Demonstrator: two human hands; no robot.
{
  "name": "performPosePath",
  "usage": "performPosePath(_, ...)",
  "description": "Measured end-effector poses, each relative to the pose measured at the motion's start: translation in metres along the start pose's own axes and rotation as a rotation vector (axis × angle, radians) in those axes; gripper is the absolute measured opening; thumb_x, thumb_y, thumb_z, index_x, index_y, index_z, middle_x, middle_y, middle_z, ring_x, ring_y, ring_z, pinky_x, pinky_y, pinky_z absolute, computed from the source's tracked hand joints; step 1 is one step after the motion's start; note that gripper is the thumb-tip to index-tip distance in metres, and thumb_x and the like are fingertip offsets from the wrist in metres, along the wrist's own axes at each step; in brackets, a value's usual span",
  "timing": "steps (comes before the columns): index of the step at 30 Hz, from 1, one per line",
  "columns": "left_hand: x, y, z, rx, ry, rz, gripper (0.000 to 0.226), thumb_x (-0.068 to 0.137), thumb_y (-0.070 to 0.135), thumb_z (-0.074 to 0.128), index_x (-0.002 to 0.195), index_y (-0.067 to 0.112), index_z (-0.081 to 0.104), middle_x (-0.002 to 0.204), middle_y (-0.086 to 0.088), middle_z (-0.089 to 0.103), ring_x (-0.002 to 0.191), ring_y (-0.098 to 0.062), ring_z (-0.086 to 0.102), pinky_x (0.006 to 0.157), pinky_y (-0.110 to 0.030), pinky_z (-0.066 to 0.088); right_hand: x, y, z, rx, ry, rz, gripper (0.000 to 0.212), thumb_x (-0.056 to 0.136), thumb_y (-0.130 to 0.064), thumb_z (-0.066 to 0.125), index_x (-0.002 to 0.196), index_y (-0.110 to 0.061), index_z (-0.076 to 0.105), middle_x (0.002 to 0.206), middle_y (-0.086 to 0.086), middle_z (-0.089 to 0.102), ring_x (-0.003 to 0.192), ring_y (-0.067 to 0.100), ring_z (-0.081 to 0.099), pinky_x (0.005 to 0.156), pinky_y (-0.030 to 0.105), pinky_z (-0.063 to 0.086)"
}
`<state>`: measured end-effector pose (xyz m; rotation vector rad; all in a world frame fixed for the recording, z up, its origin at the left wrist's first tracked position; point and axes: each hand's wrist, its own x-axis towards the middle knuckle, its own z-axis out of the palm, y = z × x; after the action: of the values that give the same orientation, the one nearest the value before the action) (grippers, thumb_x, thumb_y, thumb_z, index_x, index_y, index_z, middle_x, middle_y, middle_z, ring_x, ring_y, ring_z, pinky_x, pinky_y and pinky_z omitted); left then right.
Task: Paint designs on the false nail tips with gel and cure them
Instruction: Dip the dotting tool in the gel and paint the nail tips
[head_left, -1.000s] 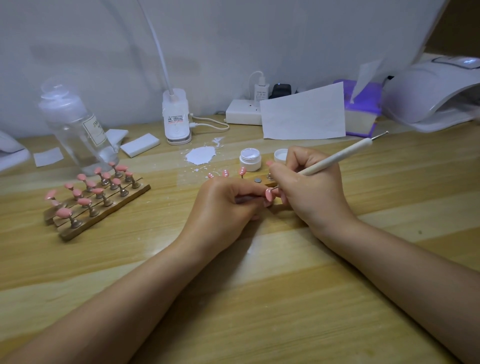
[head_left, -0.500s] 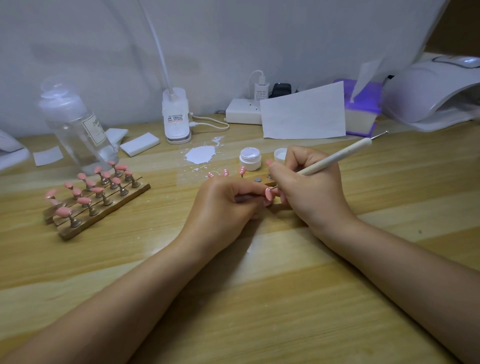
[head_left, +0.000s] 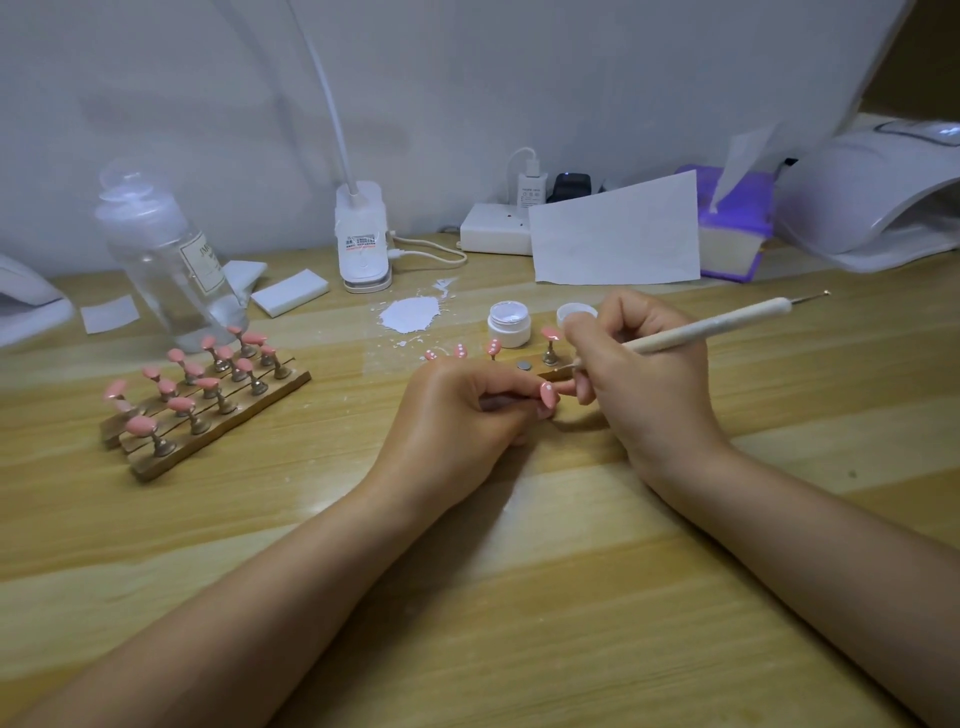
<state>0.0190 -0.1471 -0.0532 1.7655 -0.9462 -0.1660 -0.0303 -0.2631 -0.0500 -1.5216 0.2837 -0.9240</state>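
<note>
Nail tip (head_left: 548, 395) in work: pink, white dots on it, held just above the desk at centre by the left hand (head_left: 467, 410), fingers curled and pinching its stand. Right hand (head_left: 639, 374) grips the dotting pen (head_left: 706, 327) pencil-style, metal point right next to the tip; contact not resolvable.

Progress, my read:
- Near strip (head_left: 550, 370), mostly hidden behind the hands: three tips with white dots (head_left: 460, 352), one plain pink tip (head_left: 549, 333), one bare magnet disc (head_left: 525, 366), presumably the slot of the tip in hand.
- So three dotted, one being dotted, one to go on this strip.
- Left rack (head_left: 218, 415): tips all look plain pink, roughly fifteen, too blurred for an exact count. If they get designs too, most of the job is ahead.
- Curing lamp (head_left: 872, 208) at far right, nothing visible inside, well apart from the work. Curing looks not yet done for this batch.

Counts:
- one open white gel pot (head_left: 510, 325), its lid (head_left: 574, 313) beside it
- one pen
- one lamp
- one clear bottle (head_left: 166, 260)
- one white gel smear on the desk (head_left: 410, 314)
</note>
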Motion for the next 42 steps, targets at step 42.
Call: performPosePath(42, 0.000, -0.005, 0.001, -0.183, -0.007, -0.075, 0.025, 0.077, -0.002, 0.067, 0.065, 0.021, 0.069, 0.068, 0.011, 0.068, 0.071, 0.007, 0.063, 0.052, -0.012, 0.049, 0.084, 0.005, 0.035, -0.786, -0.340, 0.001, 0.033, 0.071, -0.009, 0.059, 0.047, -0.017, 0.037, 0.047, -0.006, 0.038, 0.046, 0.010, 0.036, 0.045, 0.024, 0.026)
